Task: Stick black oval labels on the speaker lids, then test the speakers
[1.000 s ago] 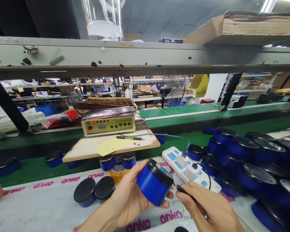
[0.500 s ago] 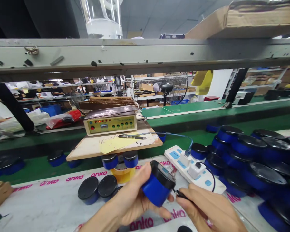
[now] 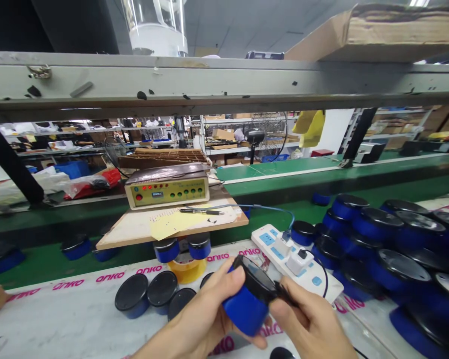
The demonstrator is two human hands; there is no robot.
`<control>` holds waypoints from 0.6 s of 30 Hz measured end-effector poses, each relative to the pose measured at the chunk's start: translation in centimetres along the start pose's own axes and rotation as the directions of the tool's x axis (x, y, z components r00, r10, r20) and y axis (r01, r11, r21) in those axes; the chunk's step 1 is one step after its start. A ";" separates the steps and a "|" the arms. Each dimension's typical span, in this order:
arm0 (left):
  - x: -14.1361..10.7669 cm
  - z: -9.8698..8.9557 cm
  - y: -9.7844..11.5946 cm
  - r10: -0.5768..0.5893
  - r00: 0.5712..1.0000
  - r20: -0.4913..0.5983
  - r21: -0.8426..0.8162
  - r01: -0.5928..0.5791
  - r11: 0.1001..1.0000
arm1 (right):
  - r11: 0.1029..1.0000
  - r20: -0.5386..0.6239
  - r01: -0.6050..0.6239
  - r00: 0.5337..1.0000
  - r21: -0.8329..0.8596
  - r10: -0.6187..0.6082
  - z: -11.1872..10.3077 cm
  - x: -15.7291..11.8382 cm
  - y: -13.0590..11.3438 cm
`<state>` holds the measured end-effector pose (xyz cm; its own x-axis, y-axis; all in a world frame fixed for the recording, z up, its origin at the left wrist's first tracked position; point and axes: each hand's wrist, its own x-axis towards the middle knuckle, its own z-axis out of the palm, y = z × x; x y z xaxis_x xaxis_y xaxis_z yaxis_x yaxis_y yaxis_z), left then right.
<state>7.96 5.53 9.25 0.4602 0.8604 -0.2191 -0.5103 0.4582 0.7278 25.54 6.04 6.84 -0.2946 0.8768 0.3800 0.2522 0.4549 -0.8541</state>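
at bench edge, left hand (image 3: 194,324) grips blue black-topped speaker (image 3: 249,301) (tilted); right hand (image 3: 307,324) pinches black plug (image 3: 284,297).

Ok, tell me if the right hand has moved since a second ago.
Yes. The right hand has closed in leftward onto the blue speaker, judged against the white power strip.

Tester (image 3: 167,191) on board (image 3: 134,230), pen (image 3: 201,212) before it; power strip (image 3: 295,260) right of board; speaker pile (image 3: 389,239) far right; three speakers (image 3: 155,295) on bench (image 3: 60,319) left.
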 end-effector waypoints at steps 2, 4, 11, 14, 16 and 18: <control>-0.2 0.1 -0.3 -0.009 0.999 -0.049 0.002 0.009 1.000 | 0.964 0.095 -0.181 0.982 0.195 0.165 0.6 0.3 0.1; -0.2 0.0 -0.6 -0.005 0.997 -0.082 0.000 0.005 1.000 | 0.900 0.162 -0.286 0.956 0.329 0.245 1.0 0.5 0.0; 0.0 -0.2 0.1 0.091 0.996 0.010 0.123 -0.091 0.988 | 0.877 0.164 -0.291 0.955 0.383 0.246 0.2 0.8 0.8; -0.2 0.0 0.7 0.129 0.990 0.049 0.228 -0.137 0.964 | 0.931 0.216 -0.222 0.963 0.290 0.163 -0.4 1.2 1.4; -0.3 0.1 0.9 0.136 0.989 0.054 0.240 -0.145 0.960 | 0.954 0.185 -0.183 0.973 0.236 0.140 -0.5 1.2 1.1; -0.4 0.1 0.9 0.142 0.988 0.054 0.224 -0.151 0.963 | 0.970 0.155 -0.146 0.981 0.195 0.117 -0.3 1.1 0.4</control>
<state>7.39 5.60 10.00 0.4211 0.9036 -0.0782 -0.3978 0.2615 0.8794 25.64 7.23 7.04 -0.4023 0.8892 0.2182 0.1075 0.2825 -0.9532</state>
